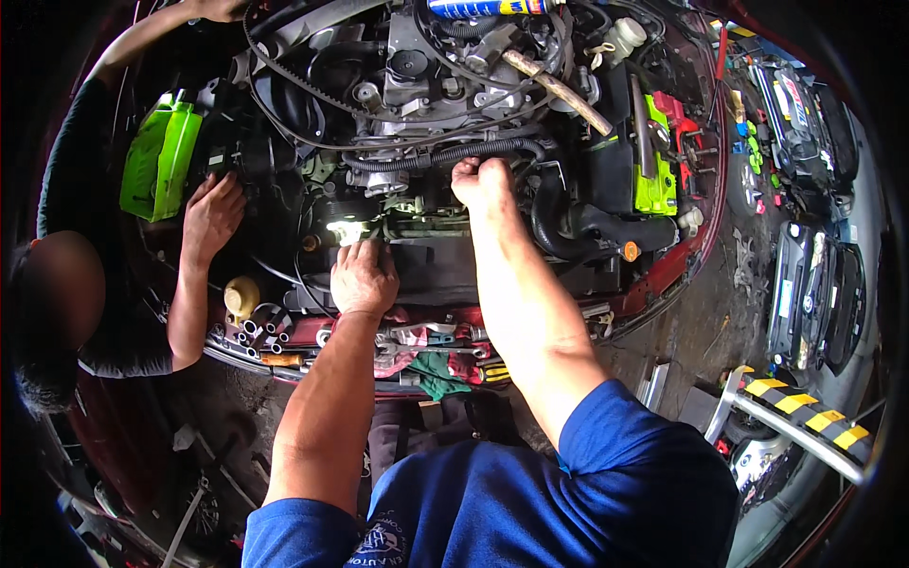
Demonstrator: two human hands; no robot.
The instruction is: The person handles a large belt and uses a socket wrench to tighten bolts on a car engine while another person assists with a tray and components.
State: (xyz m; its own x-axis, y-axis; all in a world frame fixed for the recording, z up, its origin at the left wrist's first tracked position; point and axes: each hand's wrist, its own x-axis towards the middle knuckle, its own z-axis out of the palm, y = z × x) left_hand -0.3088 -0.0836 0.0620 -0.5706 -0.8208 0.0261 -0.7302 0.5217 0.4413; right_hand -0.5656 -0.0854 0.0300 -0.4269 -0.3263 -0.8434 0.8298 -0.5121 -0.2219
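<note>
I lean over an open engine bay. My left hand (pixel 365 279) rests, fingers together and reaching forward, on the black cover (pixel 426 270) along the front, beside a bright patch of light (pixel 347 230). Farther in, my right hand (pixel 485 185) is closed with curled fingers just below a black corrugated hose (pixel 473 150); whatever it grips is hidden. Past it lies the engine (pixel 417 66), with a loose belt (pixel 331 99) looped across. A wooden-handled hammer (pixel 559 90) rests on the engine, near a blue spray can (pixel 492 8).
At the left, a co-worker's hand (pixel 216 208) reaches in beside a bright green tank (pixel 161 156). Sockets (pixel 265 327), wrenches and rags (pixel 440 374) lie along the front edge. A bright green battery (pixel 655 161) sits at right. A yellow-black striped bar (pixel 805 412) stands at lower right.
</note>
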